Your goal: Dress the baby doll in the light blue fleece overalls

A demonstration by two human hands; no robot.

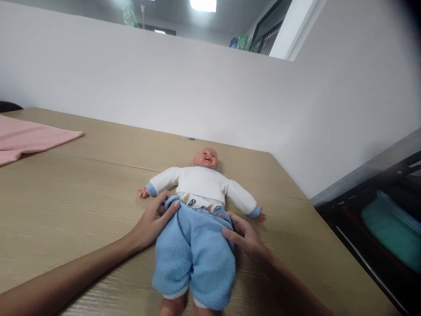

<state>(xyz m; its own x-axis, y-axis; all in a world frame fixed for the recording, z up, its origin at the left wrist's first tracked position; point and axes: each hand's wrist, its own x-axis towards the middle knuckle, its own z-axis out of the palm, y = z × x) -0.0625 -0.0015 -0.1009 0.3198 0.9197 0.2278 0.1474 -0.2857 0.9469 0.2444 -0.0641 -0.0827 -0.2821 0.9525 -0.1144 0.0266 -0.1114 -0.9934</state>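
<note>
A baby doll (pixel 208 158) lies on its back on the wooden table, head toward the wall and arms spread. It wears a white top (pixel 201 182) with blue cuffs. Fuzzy blue pants (pixel 194 245) cover its hips and thighs, with the lower legs bare at the bottom of the view. Above the waistband shows a printed diaper (pixel 197 202). My left hand (pixel 158 217) pinches the waistband at the left side, thumb on the front. On the right side my right hand (pixel 241 232) grips the pants' edge, its fingers partly hidden behind the fabric.
A pink cloth (pixel 36 137) lies on the table (pixel 98 193) at the far left. Near the wall rests a thin stick with a blue end (pixel 191 138). Beyond the table's right edge stands a dark rack with a teal item (pixel 391 232).
</note>
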